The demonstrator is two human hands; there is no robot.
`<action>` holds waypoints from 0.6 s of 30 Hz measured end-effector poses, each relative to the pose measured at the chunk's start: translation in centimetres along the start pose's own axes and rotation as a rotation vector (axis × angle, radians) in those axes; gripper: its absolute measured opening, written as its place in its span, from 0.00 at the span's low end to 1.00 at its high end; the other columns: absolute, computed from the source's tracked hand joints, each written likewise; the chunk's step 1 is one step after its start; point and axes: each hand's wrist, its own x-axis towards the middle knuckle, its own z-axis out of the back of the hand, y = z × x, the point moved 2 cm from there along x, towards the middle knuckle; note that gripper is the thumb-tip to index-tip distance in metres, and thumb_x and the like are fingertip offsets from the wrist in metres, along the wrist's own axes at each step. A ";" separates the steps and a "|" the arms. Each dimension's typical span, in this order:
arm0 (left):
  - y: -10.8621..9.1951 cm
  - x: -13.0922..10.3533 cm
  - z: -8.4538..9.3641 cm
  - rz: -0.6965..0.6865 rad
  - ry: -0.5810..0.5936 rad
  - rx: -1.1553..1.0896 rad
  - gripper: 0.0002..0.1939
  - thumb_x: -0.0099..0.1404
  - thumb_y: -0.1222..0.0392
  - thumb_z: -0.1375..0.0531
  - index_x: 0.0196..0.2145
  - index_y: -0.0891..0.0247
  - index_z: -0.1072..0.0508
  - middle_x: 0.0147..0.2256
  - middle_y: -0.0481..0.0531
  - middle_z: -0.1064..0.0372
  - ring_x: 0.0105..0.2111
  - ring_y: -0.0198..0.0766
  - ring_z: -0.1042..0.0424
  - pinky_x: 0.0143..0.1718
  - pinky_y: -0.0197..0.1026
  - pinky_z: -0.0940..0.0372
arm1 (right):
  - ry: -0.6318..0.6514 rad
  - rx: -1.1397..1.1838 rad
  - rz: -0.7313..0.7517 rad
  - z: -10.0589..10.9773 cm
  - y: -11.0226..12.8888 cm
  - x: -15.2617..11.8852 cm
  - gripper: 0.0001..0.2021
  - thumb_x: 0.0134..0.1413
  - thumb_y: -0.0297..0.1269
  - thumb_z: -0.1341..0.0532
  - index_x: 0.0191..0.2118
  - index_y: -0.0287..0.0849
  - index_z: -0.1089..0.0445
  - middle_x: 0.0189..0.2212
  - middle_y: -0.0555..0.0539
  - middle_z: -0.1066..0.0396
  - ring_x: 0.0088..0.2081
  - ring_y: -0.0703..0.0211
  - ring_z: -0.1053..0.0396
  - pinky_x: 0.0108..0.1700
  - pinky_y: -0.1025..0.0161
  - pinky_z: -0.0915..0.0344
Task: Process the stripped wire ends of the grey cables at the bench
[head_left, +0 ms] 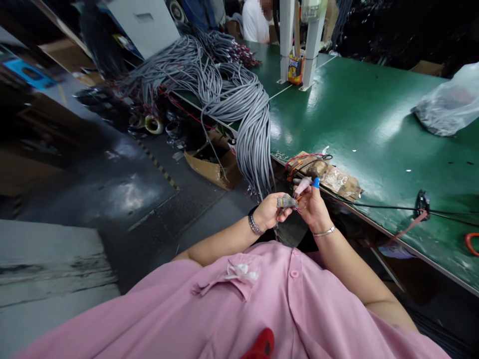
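Pinching thin wires [298, 200] at three o'clock of left hand [271, 209], with right hand [314, 205] curled just beyond, can't tell if gripping! Off to eleven o'clock, nearer the left, see grey cables [257, 124] draped twelve-to-six.

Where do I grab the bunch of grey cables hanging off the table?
I'd try the hanging part of the grey cables, just past the edge of the green table, wrapping around from over the floor. There the strands run close together downward; farther back they loop and spread, so they'd likely tangle.
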 end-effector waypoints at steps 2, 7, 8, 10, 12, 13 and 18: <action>0.1 -0.5 0.0 -0.018 0.000 0.038 0.13 0.51 0.55 0.35 0.27 0.68 0.30 0.16 0.48 0.35 0.11 0.28 0.42 0.10 0.31 0.53 | 0.025 0.025 -0.040 0.1 0.0 -0.3 0.27 0.48 0.67 0.45 0.32 0.45 0.30 0.30 0.50 0.28 0.26 0.64 0.33 0.28 0.65 0.34; 0.2 -1.4 -0.2 -0.081 -0.035 0.054 0.14 0.53 0.53 0.35 0.28 0.67 0.31 0.17 0.47 0.33 0.11 0.28 0.40 0.10 0.30 0.53 | 0.048 0.043 -0.072 -0.2 0.5 -1.3 0.20 0.48 0.58 0.38 0.35 0.45 0.29 0.33 0.49 0.27 0.28 0.64 0.32 0.31 0.65 0.32; 0.1 -1.5 -0.2 -0.093 -0.045 0.044 0.14 0.53 0.54 0.35 0.28 0.67 0.31 0.18 0.47 0.33 0.11 0.28 0.40 0.10 0.30 0.52 | 0.043 0.024 -0.051 -0.4 0.7 -1.4 0.19 0.48 0.56 0.36 0.35 0.45 0.29 0.32 0.50 0.27 0.28 0.65 0.32 0.30 0.66 0.32; 0.0 -1.4 -0.3 -0.103 -0.060 0.023 0.13 0.53 0.54 0.35 0.28 0.67 0.32 0.17 0.46 0.33 0.11 0.28 0.41 0.10 0.30 0.51 | 0.036 -0.005 -0.004 -0.7 1.0 -1.6 0.16 0.49 0.53 0.35 0.34 0.44 0.29 0.31 0.51 0.28 0.27 0.65 0.34 0.29 0.67 0.33; -0.1 -1.1 -0.3 -0.105 -0.068 0.008 0.13 0.53 0.55 0.35 0.28 0.66 0.32 0.17 0.46 0.34 0.11 0.28 0.41 0.10 0.30 0.51 | 0.032 -0.004 0.011 -0.8 1.1 -1.6 0.15 0.50 0.52 0.36 0.33 0.44 0.29 0.29 0.51 0.28 0.26 0.66 0.34 0.28 0.67 0.33; -0.2 -1.0 -0.3 -0.106 -0.070 0.003 0.12 0.53 0.55 0.35 0.28 0.66 0.32 0.17 0.46 0.34 0.11 0.28 0.41 0.10 0.29 0.51 | 0.028 0.003 0.005 -0.8 1.2 -1.6 0.15 0.50 0.52 0.36 0.32 0.44 0.29 0.29 0.51 0.28 0.26 0.66 0.34 0.28 0.67 0.33; 0.0 -0.5 -0.2 -0.096 -0.070 0.005 0.12 0.52 0.56 0.36 0.28 0.67 0.32 0.17 0.47 0.34 0.11 0.28 0.40 0.10 0.30 0.52 | 0.006 0.027 -0.012 -0.5 1.2 -1.4 0.15 0.49 0.51 0.35 0.33 0.43 0.28 0.27 0.51 0.28 0.24 0.66 0.35 0.26 0.68 0.34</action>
